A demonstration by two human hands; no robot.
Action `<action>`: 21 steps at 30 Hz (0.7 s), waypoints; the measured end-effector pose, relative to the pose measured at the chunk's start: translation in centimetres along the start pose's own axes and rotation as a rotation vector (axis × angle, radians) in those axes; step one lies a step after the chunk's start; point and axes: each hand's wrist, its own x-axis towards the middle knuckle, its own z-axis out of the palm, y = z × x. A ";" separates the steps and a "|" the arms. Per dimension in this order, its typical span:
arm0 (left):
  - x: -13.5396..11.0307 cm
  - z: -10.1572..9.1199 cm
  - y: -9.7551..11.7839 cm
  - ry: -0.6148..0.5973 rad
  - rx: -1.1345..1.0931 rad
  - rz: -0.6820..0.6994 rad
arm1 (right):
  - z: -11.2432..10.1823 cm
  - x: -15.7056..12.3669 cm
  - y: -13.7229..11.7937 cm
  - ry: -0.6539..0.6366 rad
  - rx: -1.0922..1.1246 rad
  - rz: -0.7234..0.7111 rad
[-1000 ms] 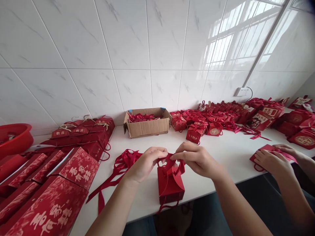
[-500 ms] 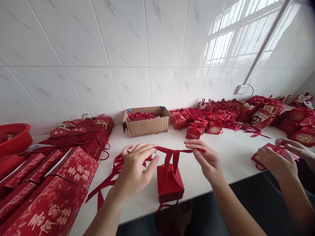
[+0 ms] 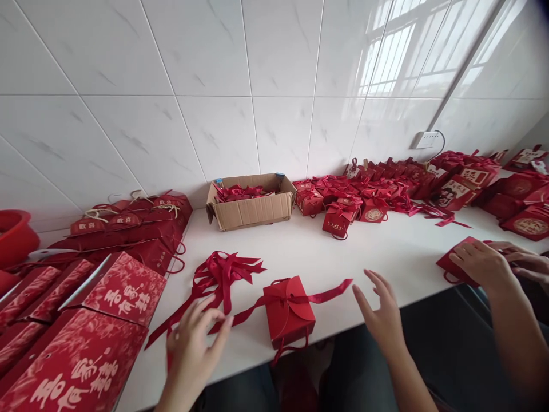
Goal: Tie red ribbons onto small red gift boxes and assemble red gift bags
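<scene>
The left hand [image 3: 195, 337] is open, fingers spread, gripping nothing. The right hand [image 3: 381, 312] is open as well, palm turned inward, fingers loosely fanned and empty. Between the two hands, near the front edge of the white countertop [image 3: 300, 257], stands one small red paper gift box [image 3: 288, 309] with a curved folded flap. One red satin ribbon [image 3: 319, 296] is knotted on top of it. The ribbon has two tails. One runs toward the right hand and stops just short of its fingertips. The other slants toward the left hand, and its end lies just beside the left fingertips; whether they touch cannot be told.

Just beyond the left hand lies one loose heap of red ribbon strips [image 3: 223, 269], too tangled to count. Farther back, between the hands, sits one open brown cardboard carton [image 3: 251, 209] with more red ribbons inside. Outside the left hand lie at least four long red boxes with white lettering [image 3: 124, 286]. Behind them is a stack of dark red bags with cord handles [image 3: 128, 226], and one red plastic basin [image 3: 12, 234] sits at the far edge.

Beyond the right hand a crowd of finished small red ribbon-tied boxes [image 3: 337, 223] runs along the wall, too many to count, with three standing out in front. Outside the right hand, a co-worker's two hands [image 3: 482, 263] rest on one flat red box [image 3: 450, 264].
</scene>
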 end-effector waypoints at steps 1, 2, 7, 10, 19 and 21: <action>0.2 0.8 1.5 -0.022 -0.126 0.044 | 0.5 0.2 -1.5 -0.060 0.026 -0.078; 0.4 1.6 2.9 -0.076 -0.243 0.037 | 1.1 0.3 -3.1 -0.177 0.067 -0.143; 0.6 4.6 6.3 -0.168 -0.527 0.001 | 3.3 -0.3 -8.4 -0.596 0.112 -0.303; 0.4 5.5 6.5 -0.123 -0.555 -0.014 | 4.1 -0.8 -9.2 -0.607 0.081 -0.296; 0.7 5.7 6.3 -0.216 -0.570 -0.147 | 4.7 -1.6 -7.9 -0.496 0.141 -0.223; 1.1 5.2 6.5 -0.359 -0.609 -0.169 | 4.9 -1.4 -7.2 -0.487 0.160 -0.095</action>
